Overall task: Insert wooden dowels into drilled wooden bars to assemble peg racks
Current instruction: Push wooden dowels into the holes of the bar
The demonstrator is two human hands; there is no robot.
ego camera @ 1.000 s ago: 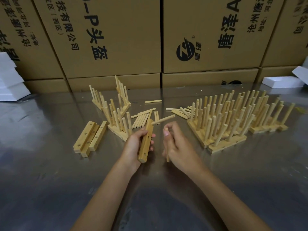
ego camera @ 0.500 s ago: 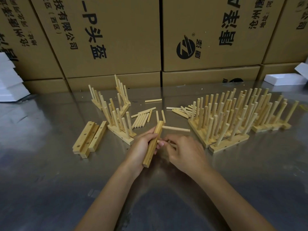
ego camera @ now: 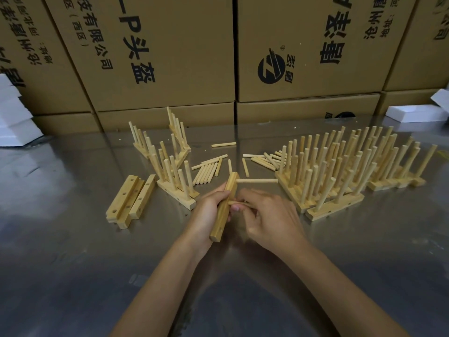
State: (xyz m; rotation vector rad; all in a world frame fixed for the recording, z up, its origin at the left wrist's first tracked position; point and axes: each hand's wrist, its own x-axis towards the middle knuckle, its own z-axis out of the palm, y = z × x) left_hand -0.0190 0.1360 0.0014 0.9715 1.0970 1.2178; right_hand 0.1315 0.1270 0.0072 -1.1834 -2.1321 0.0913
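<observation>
**Second peg going into the bar**

Centre frame, the left hand (ego camera: 209, 210) grips a drilled bar (ego camera: 224, 206) with one peg (ego camera: 257, 180) already seated near its far end. The right hand (ego camera: 269, 215) pinches another dowel (ego camera: 239, 203) at a middle hole; next it likely needs pushing straight in. The cartons (ego camera: 170, 52) behind carry Chinese print, including "头盔".

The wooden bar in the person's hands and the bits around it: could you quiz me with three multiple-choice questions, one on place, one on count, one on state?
1. Where do the bare drilled bars lie?
A. Left of the hands
B. On a carton
C. Among the finished racks

2. How many dowels already stick out of the held bar?
A. None
B. One
C. Five

3. What is the left hand doing?
A. Resting flat
B. Gripping the bar
C. Pointing

Answers: 1 A, they lie on the table left of both hands. 2 B, one dowel projects rightward. 3 B, its fingers wrap the bar.
</observation>
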